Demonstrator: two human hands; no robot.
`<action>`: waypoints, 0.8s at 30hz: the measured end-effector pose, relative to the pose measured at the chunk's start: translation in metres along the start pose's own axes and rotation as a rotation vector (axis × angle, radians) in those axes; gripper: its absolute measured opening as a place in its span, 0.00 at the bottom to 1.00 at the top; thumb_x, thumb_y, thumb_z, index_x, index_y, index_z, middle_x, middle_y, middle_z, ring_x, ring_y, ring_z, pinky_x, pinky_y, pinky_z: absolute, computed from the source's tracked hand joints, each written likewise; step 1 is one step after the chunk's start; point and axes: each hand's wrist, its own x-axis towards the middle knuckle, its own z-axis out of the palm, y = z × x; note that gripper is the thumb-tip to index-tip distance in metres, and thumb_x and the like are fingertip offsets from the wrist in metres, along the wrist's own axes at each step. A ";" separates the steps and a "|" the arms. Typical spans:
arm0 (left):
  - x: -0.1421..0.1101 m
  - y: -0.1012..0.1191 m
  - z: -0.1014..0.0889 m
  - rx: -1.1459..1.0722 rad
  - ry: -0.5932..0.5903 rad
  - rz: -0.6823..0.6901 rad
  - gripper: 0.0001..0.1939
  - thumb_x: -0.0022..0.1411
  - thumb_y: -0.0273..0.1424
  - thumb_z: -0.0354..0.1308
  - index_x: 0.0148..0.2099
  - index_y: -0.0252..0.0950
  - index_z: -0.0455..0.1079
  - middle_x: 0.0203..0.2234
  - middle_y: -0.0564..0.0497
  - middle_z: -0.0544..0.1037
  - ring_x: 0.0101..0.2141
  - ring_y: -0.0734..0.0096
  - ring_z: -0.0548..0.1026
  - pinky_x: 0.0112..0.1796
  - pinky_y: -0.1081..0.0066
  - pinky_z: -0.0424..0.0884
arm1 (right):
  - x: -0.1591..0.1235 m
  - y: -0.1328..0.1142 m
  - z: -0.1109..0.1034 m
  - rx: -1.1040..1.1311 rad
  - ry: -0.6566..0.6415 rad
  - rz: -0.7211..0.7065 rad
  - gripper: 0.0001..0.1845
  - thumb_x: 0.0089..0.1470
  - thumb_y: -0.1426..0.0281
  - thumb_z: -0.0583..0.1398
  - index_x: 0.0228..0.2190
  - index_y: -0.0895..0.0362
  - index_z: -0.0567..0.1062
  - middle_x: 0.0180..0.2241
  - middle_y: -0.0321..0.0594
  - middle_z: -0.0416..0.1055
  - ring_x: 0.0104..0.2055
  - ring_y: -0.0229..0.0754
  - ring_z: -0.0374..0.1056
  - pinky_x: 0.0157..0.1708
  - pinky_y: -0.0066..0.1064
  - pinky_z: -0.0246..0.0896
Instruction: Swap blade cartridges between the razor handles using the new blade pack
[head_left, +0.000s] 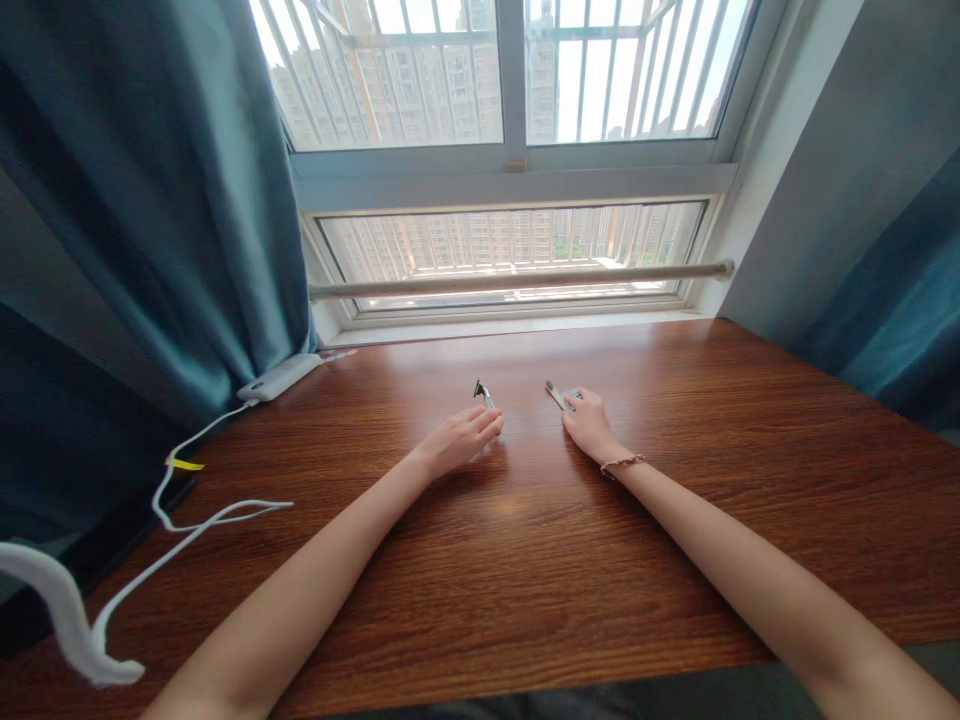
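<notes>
My left hand (469, 435) is closed around a small razor (488, 397) above the middle of the table. The razor has a black T-shaped head and a silvery handle, whose lower part is hidden by my fingers. To the right, my right hand (587, 422) rests low at the tabletop with its fingers closed on a slim pale stick with a dark tip (555, 394). A small silvery-grey piece (574, 393) shows between that stick and my fingers; its kind is too small to tell. The two hands are apart.
The brown wooden table (495, 580) reaches the window (517, 180). A white power strip (281, 378) lies at the back left, and its white cable (180, 529) loops along the left side. Blue curtains (172, 180) hang beside it. A white curved object (67, 620) is at the front left.
</notes>
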 end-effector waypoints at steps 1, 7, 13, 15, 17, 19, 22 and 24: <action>-0.002 -0.001 0.002 -0.007 0.006 -0.010 0.15 0.60 0.22 0.41 0.49 0.31 0.60 0.46 0.43 0.67 0.46 0.66 0.64 0.47 0.66 0.61 | 0.003 -0.009 0.007 0.009 0.002 0.020 0.13 0.46 0.74 0.54 0.34 0.61 0.74 0.43 0.51 0.64 0.49 0.51 0.55 0.50 0.42 0.45; -0.003 -0.002 0.007 -0.033 0.013 0.020 0.14 0.61 0.24 0.41 0.48 0.34 0.61 0.46 0.45 0.68 0.46 0.67 0.65 0.46 0.67 0.61 | 0.012 -0.046 0.026 0.139 0.048 0.128 0.16 0.46 0.77 0.52 0.38 0.65 0.70 0.45 0.58 0.61 0.52 0.55 0.48 0.51 0.50 0.33; -0.004 0.003 -0.001 0.005 0.036 0.037 0.13 0.61 0.24 0.42 0.46 0.34 0.63 0.45 0.44 0.69 0.43 0.67 0.66 0.43 0.65 0.63 | 0.011 -0.068 0.018 0.453 0.047 0.147 0.19 0.47 0.73 0.54 0.44 0.60 0.66 0.52 0.52 0.56 0.56 0.53 0.44 0.52 0.48 0.36; -0.002 0.007 -0.006 -0.009 0.042 0.057 0.13 0.61 0.24 0.43 0.46 0.34 0.63 0.44 0.43 0.70 0.42 0.67 0.67 0.43 0.65 0.62 | 0.010 -0.074 0.015 0.596 -0.023 0.148 0.16 0.47 0.69 0.55 0.40 0.59 0.69 0.46 0.50 0.63 0.50 0.50 0.56 0.49 0.44 0.48; 0.001 0.012 -0.010 -0.032 0.049 0.075 0.13 0.60 0.24 0.44 0.47 0.35 0.63 0.43 0.43 0.70 0.43 0.66 0.66 0.44 0.64 0.62 | 0.008 -0.079 0.013 0.748 -0.129 0.170 0.13 0.47 0.64 0.56 0.33 0.60 0.71 0.35 0.46 0.69 0.38 0.45 0.65 0.40 0.39 0.58; 0.003 0.017 -0.012 -0.054 0.056 0.097 0.13 0.60 0.24 0.44 0.46 0.37 0.64 0.44 0.44 0.70 0.45 0.66 0.65 0.45 0.63 0.61 | 0.005 -0.082 0.013 0.892 -0.228 0.205 0.15 0.45 0.60 0.57 0.26 0.61 0.72 0.25 0.41 0.69 0.28 0.40 0.65 0.31 0.34 0.61; 0.003 0.023 -0.011 -0.075 0.073 0.116 0.13 0.60 0.24 0.44 0.45 0.39 0.64 0.44 0.45 0.70 0.47 0.65 0.64 0.45 0.62 0.60 | 0.001 -0.083 0.014 1.071 -0.310 0.258 0.18 0.39 0.57 0.61 0.22 0.61 0.71 0.19 0.37 0.66 0.21 0.35 0.62 0.24 0.29 0.59; 0.002 0.024 -0.006 -0.093 0.086 0.096 0.15 0.60 0.23 0.44 0.47 0.40 0.63 0.45 0.46 0.70 0.47 0.65 0.64 0.45 0.62 0.60 | 0.000 -0.083 0.015 1.167 -0.333 0.291 0.19 0.36 0.57 0.63 0.22 0.62 0.71 0.19 0.36 0.66 0.21 0.34 0.62 0.23 0.28 0.58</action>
